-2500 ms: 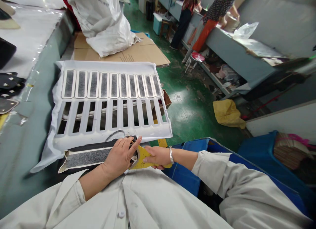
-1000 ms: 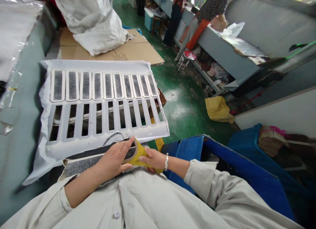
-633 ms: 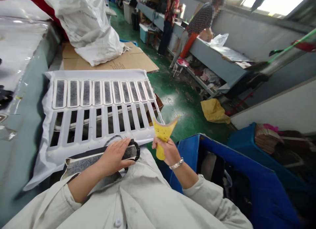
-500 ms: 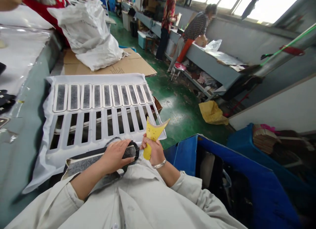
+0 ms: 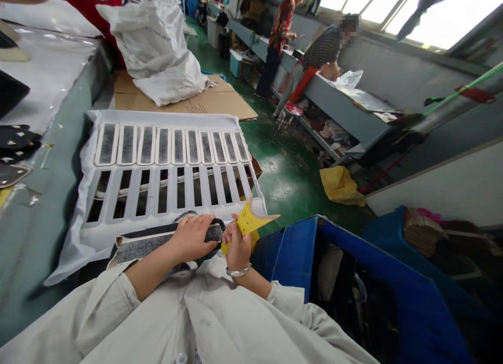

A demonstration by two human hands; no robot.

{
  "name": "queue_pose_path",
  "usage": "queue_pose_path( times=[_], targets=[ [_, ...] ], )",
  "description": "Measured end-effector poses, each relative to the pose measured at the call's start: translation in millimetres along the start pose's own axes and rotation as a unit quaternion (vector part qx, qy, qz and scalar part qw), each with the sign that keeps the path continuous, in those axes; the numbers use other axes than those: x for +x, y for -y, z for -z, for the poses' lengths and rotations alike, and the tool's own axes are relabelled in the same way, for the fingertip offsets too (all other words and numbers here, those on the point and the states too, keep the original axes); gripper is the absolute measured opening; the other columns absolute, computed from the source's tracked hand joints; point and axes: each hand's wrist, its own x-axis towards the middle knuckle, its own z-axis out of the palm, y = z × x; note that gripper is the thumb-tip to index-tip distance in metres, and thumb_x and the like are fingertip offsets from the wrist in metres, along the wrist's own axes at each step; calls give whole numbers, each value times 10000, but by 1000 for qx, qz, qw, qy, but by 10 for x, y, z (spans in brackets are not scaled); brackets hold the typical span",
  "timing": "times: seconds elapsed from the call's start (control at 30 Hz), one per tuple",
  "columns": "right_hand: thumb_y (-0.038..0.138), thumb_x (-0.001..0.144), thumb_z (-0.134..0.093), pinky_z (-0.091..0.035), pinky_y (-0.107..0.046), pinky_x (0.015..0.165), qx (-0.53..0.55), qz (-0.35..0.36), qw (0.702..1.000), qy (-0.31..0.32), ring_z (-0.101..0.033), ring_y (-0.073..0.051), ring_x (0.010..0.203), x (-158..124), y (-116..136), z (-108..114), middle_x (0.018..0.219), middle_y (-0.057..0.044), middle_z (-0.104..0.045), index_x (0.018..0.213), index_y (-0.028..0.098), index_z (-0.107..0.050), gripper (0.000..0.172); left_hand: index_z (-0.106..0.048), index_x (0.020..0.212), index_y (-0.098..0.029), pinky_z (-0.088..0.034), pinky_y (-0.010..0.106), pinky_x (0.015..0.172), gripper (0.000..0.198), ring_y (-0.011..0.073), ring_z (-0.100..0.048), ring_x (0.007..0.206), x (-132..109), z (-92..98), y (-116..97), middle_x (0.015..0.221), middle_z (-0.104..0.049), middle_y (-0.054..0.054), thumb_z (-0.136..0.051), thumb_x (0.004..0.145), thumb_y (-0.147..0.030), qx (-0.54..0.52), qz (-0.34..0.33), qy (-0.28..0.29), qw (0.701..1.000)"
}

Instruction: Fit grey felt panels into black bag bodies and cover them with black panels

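Note:
My left hand point(image 5: 193, 237) lies fingers down on a long grey felt strip point(image 5: 145, 244) with a black edge, resting across my lap. My right hand point(image 5: 238, 243) is closed around a yellow curved scraper point(image 5: 249, 221), held upright just right of the strip's rounded end. In front of me lies a white die-cut sheet point(image 5: 168, 178). Its far row holds several grey strips in white frames; its near row is open slots.
A blue bin point(image 5: 353, 285) stands at my right. A grey worktable point(image 5: 35, 196) with dark pieces runs along the left. A white sack point(image 5: 157, 44) sits on flattened cardboard behind the sheet. Two people work at a bench point(image 5: 346, 105) across the green floor.
My right hand lifted the yellow scraper off the strip's end, raised it upright, then brought it back close to my left hand. The left hand stayed pressed on the strip.

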Motion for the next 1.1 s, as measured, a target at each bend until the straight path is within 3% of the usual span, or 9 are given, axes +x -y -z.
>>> queue_pose_path(
  times=[0.2,0.33,0.53,0.7,0.87,1.1],
  targets=[
    [472,846,-509,-361,-245,521,-140,78,987,-9,-393,-88,506,-34,-109,-73,598,71,-428,1003,194,-502,319,-436,1297,-155,-241,462,1071,622,286,-438,1243,15,-55,53,1345,-517,118,-533,749,-433,-7,-4,-11,1000],
    [458,863,-484,-380,-258,548,-182,91,979,-17,-417,-106,533,5,-181,-114,602,60,-441,1030,204,-508,306,-435,1293,-166,-258,458,1058,595,291,-450,1230,41,-77,133,1343,-512,126,-521,768,-434,-5,-12,-22,1000],
    [346,739,-592,-277,-211,424,-28,2,999,-26,-296,-68,419,91,-46,-116,518,108,-370,912,211,-494,241,-336,1376,-164,-225,475,1074,817,303,-401,1269,-6,-99,197,1402,-445,133,-614,678,-483,-2,-63,-4,998],
    [244,671,-590,-284,-189,434,107,-54,992,-36,-278,-48,426,12,129,-31,543,106,-325,749,208,-426,184,-327,1395,-148,-171,512,1079,918,329,-393,1258,-64,-200,116,1425,-416,156,-649,631,-544,29,-35,-43,998],
    [328,732,-579,-285,-197,420,89,-54,993,-51,-277,-43,422,-54,76,-53,532,90,-327,603,193,-363,285,-360,1380,-142,-221,465,1052,874,316,-419,1234,-75,-239,56,1409,-435,168,-643,652,-536,51,-28,-65,996],
    [491,732,-624,-292,-199,409,-3,18,997,-79,-296,-47,425,-42,-89,-123,522,95,-343,626,203,-371,398,-387,1360,-156,-263,434,1001,797,311,-445,1185,-74,-258,49,1367,-484,154,-635,669,-465,64,-16,-89,994]
  ],
)
